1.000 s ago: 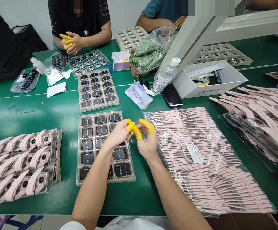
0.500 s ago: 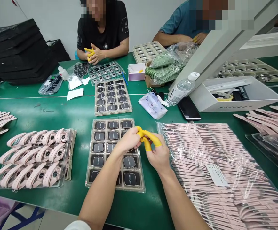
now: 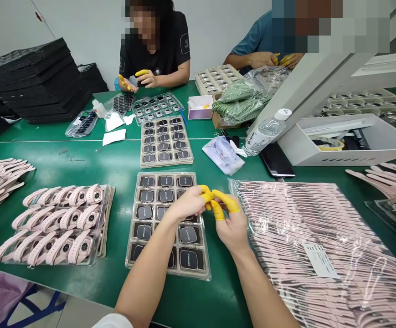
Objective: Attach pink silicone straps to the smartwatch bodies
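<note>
My left hand point(image 3: 191, 200) and my right hand point(image 3: 232, 225) meet above the right side of a clear tray point(image 3: 191, 274). Yellow finger cots point(image 3: 228, 201) cover the thumb and index finger of each. My left fingers are pinched against the tips of my right thumb and index finger. Whatever may be between them is too small or hidden to make out. In the tray lie rows of dark square watch faces point(image 3: 188, 234), partly covered by my left forearm. Right of my right hand is a clear bag of pink watch straps point(image 3: 296, 218).
Pink-strapped watches point(image 3: 64, 223) fill a tray at left. Behind the near tray sits another tray of dark squares point(image 3: 163, 136). A tissue pack point(image 3: 223, 155), water bottle point(image 3: 266, 132), phone point(image 3: 277, 160) and white bin point(image 3: 355, 152) stand beyond. Two co-workers sit opposite; a slanted post point(image 3: 321, 82) rises at right.
The view has shifted, so everything appears slightly further right and lower. My hands stay joined at the fingertips. The hands of the co-worker in black have moved apart.
</note>
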